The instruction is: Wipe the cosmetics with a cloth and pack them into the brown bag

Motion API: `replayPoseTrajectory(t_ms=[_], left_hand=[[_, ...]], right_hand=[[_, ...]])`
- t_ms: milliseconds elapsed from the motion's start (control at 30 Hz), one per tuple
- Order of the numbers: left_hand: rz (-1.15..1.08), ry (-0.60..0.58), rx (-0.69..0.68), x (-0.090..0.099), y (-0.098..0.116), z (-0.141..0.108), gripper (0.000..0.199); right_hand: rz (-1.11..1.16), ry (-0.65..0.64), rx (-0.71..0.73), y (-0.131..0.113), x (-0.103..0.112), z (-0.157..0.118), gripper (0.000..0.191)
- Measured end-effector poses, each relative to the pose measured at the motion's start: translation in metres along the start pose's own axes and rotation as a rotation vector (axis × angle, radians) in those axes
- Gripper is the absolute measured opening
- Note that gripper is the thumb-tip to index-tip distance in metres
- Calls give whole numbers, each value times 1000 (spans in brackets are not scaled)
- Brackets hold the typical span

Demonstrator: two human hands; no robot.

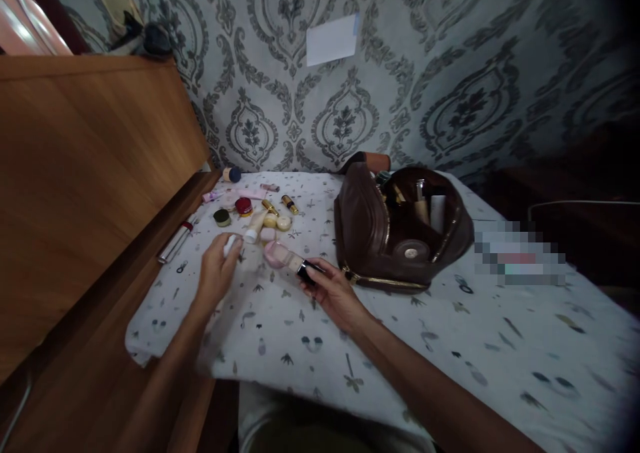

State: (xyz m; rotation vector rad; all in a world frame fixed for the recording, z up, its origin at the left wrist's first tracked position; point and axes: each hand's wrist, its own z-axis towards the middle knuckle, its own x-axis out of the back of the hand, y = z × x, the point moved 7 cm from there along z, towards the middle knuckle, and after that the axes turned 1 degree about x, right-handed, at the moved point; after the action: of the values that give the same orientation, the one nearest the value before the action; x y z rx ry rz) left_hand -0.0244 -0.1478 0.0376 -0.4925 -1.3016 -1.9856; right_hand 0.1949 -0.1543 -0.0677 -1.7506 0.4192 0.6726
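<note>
My right hand [334, 292] is closed around the black cap of a foundation bottle [290, 258], its clear beige end pointing left over a round pink item [273, 253]. My left hand [214, 270] has a small white object [230, 244] between thumb and fingers; its exact kind is unclear. Just beyond the hands lie a cream-coloured tube [256, 226] and small round yellow pots [283, 222]. To the right stands a brown cosmetic bag [363, 230], unzipped, with several bottles and tubes inside.
A red jar [243, 206], a dark green jar [222, 218] and gold lipstick tubes [289, 204] lie farther back on the patterned cloth [310, 346]. A silver tube [175, 241] lies by the left edge. A wooden cabinet [95, 173] borders the left; a patterned wall [290, 126] closes the back.
</note>
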Motion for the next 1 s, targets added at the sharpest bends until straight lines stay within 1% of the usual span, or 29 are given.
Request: replayPoseTrajectory(t_ms=[33, 67, 100, 133, 167, 233, 267, 333, 400, 433, 533, 600, 767, 833, 867, 900, 933, 1000], left_hand=[[-50, 22, -53, -8, 19, -6, 31], [-65, 17, -128, -20, 38, -13, 29], [-71, -28, -215, -34, 56, -19, 28], [-59, -101, -306, -50, 72, -26, 28], [-11, -168, -375, -65, 83, -31, 28], [94, -255, -445, -88, 91, -35, 26], [138, -269, -447, -94, 90, -33, 25], [195, -253, -410, -96, 81, -25, 26], [224, -205, -312, -88, 67, -14, 28], [207, -173, -238, -82, 58, -8, 27], [39, -89, -8, -65, 33, 2, 24], [-73, -77, 73, -60, 20, 4, 30], [-260, -107, 204, -67, -3, 3, 44], [-330, -104, 268, -69, -10, 2, 47], [-363, -109, 288, -70, -11, 1, 49], [-376, -123, 279, -71, -10, 0, 49], [-365, -141, 244, -72, -6, 0, 49], [-289, -176, 132, -73, 5, -3, 45]], right_hand=[[-26, -5, 15, 0, -1, -1, 43], [-52, -13, 31, 0, -2, -1, 43], [-76, -21, 47, 1, -4, -2, 42], [-100, -28, 64, 1, -4, -2, 42], [-124, -30, 84, 1, -4, -2, 40], [-165, -24, 118, 1, -3, -3, 38], [-180, -25, 124, 1, -3, -2, 36], [-196, -47, 111, 2, -3, -2, 35], [-198, -71, 88, 2, -5, -2, 36], [-200, -77, 83, 1, -5, -2, 36], [-217, -67, 98, -3, -5, -3, 36], [-237, -68, 130, -6, -6, -5, 36], [-383, -96, 220, -10, -9, -8, 30], [-448, -98, 290, -13, -10, -9, 30], [-482, -99, 337, -15, -11, -10, 29], [-524, -101, 387, -18, -12, -11, 28], [-572, -106, 436, -20, -13, -13, 27], [-686, -120, 524, -23, -16, -16, 26]])
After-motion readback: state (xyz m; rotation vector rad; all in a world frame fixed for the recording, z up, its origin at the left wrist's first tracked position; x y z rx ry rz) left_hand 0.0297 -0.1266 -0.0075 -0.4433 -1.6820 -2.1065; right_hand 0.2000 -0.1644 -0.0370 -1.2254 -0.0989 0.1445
